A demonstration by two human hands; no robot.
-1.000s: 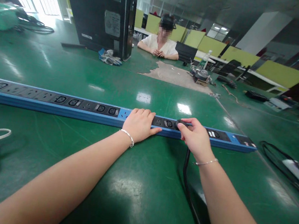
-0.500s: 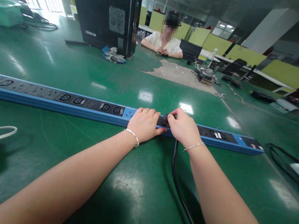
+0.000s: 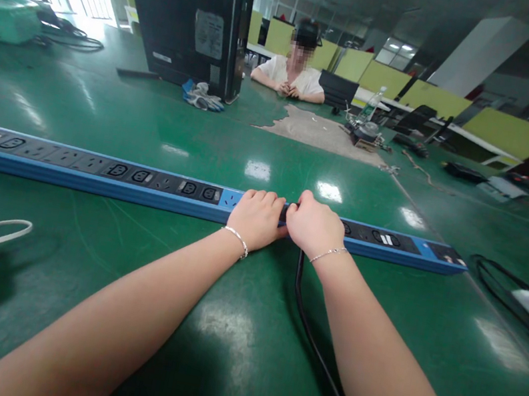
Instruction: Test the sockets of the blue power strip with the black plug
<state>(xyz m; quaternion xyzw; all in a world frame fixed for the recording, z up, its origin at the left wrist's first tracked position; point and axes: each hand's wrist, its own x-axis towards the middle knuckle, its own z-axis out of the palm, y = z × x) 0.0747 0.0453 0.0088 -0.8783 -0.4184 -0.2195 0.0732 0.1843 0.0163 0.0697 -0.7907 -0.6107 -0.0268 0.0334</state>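
Note:
A long blue power strip [image 3: 177, 202] with black socket panels lies across the green table. My left hand [image 3: 256, 215] is wrapped over its middle, fingers on the far side and thumb towards the near side. Right beside it, my right hand [image 3: 316, 226] is closed over a black plug at the strip's sockets. The fist hides the plug almost wholly, so how deep it sits cannot be seen. From under that hand a thick black cable [image 3: 299, 285] runs down to the bottom edge.
Behind the strip stand a black computer case [image 3: 182, 22] and work gloves [image 3: 203, 96]. A person [image 3: 289, 77] sits across the table. A plastic bottle [image 3: 372, 104] stands at the back right, a green basket [image 3: 5, 19] at far left. Coiled black cable [image 3: 489, 279] lies right.
My right hand has shifted slightly left and turned further over the plug, which is now mostly covered. The cable's upper end has moved left with it. My left hand stays on the strip.

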